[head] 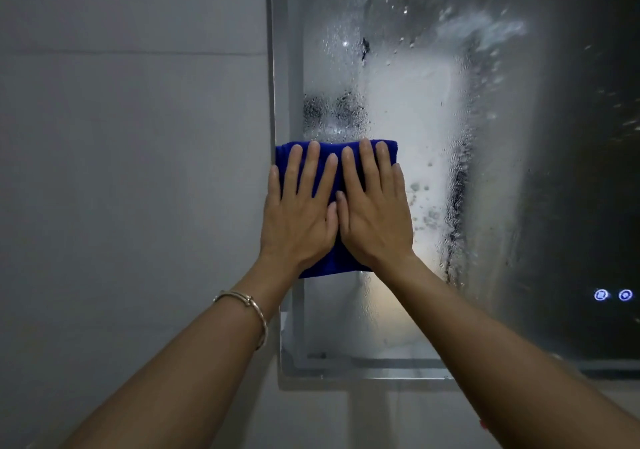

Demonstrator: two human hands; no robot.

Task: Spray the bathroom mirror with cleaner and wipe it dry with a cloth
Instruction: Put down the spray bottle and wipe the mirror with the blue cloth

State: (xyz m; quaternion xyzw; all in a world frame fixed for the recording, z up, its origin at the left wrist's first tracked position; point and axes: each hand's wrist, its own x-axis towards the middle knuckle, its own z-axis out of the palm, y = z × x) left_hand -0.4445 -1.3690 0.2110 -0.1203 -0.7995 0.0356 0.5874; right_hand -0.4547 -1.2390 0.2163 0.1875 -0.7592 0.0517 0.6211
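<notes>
Head view: a folded blue cloth [349, 261] lies flat against the wet mirror [485, 137], close to its left edge. The left hand [299, 213] and the right hand [375, 213] sit side by side on the cloth, fingers straight and spread wide, pressing it to the glass. Drops and white foam cover the mirror. A bracelet [251, 310] circles the left wrist. A grey wall [131, 171] stands to the left.

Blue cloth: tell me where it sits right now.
Head view: the blue cloth lies flat on the wet mirror near its left edge, pressed under the left hand and right hand.
</notes>
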